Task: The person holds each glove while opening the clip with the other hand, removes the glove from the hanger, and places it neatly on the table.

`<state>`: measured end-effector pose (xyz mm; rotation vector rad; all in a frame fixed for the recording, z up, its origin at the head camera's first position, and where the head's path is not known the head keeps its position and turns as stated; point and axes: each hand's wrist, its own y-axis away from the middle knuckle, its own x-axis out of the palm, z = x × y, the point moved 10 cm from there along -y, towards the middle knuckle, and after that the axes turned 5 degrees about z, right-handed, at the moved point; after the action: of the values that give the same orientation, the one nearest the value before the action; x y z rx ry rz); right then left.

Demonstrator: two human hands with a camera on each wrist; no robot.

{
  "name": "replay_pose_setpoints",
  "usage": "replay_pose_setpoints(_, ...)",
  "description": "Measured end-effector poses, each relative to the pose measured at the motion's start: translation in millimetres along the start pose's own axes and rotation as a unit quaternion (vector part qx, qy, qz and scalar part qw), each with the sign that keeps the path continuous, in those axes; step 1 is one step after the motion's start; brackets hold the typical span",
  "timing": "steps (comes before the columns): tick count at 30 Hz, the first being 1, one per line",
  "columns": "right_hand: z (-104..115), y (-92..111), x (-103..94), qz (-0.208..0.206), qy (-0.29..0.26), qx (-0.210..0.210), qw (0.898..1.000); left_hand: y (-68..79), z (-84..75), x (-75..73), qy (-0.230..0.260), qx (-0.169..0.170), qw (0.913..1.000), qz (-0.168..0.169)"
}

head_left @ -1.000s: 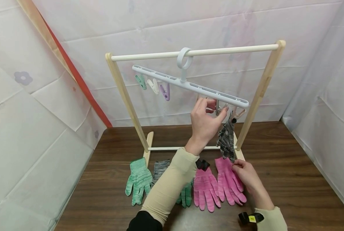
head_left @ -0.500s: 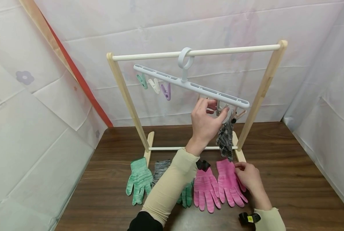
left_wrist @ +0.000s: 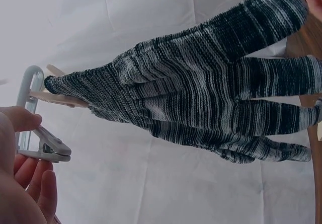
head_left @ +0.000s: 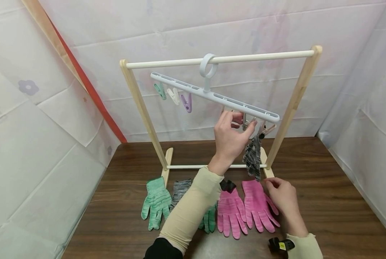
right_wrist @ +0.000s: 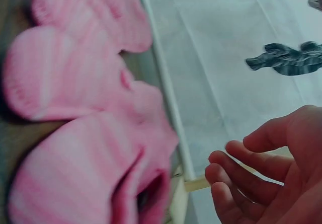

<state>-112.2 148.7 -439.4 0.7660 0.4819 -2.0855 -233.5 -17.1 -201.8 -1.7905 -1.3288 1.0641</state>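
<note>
My left hand (head_left: 230, 135) is raised under the right half of the light-grey hanger (head_left: 245, 107), pinching a grey clothespin (left_wrist: 53, 148) between thumb and fingers. Right beside it, a black-and-white striped knit glove (left_wrist: 186, 83) hangs by its cuff from a pale pink clothespin (left_wrist: 61, 99), fingers downward. Low on the right is my right hand (head_left: 282, 196), fingers loosely curled and holding nothing, as the right wrist view (right_wrist: 297, 158) shows. It is close to the cuff of a pink glove (head_left: 257, 205) and below the hanging glove's tips.
The hanger hooks over the bar of a wooden rack (head_left: 264, 57). Green, white and purple clothespins (head_left: 186, 103) hang from its left half. Another pink glove (head_left: 230, 212), a green glove (head_left: 155, 203) and a partly covered grey glove (head_left: 181, 190) lie on the brown table (head_left: 335, 201).
My right hand has come away from the hanging glove's lower end, a little right and down. The glove hangs slightly further left at its tips. My left hand stays put.
</note>
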Motion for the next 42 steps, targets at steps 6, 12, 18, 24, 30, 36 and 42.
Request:
replay_pose_setpoints(6, 19, 5, -22.4, -0.062, -0.025, -0.005, 0.998, 0.9, 0.3, -0.1, 0.001, -0.002, 1.0000, 0.001)
replay_pose_setpoints(12, 42, 14, -45.3, -0.133, -0.060, -0.048, 0.988, 1.1, -0.5, -1.1, 0.002, -0.002, 1.0000, -0.001)
replay_pose_setpoints(18, 65, 21, -59.1, -0.169, -0.102, -0.116, 0.974, 1.9, -1.0, -0.1, 0.002, -0.003, 1.0000, -0.002)
replay_pose_setpoints(24, 82, 22, -60.2, -0.161, -0.154, -0.151, 0.963, 2.3, 0.1, -1.3, 0.001, -0.009, 1.0000, -0.003)
replay_pose_setpoints(30, 96, 21, -58.6, -0.157, -0.222, -0.178, 0.946, 2.4, 0.2, -1.5, 0.004, -0.008, 0.9999, -0.005)
replay_pose_setpoints(36, 129, 27, -64.8, -0.164, -0.277, -0.206, 0.924, 2.8, 0.9, -1.6, 0.002, -0.010, 0.9999, -0.007)
replay_pose_setpoints(42, 136, 23, -65.4, -0.179, -0.265, -0.198, 0.927, 3.3, 1.5, -1.2, -0.002, -0.009, 0.9999, -0.008)
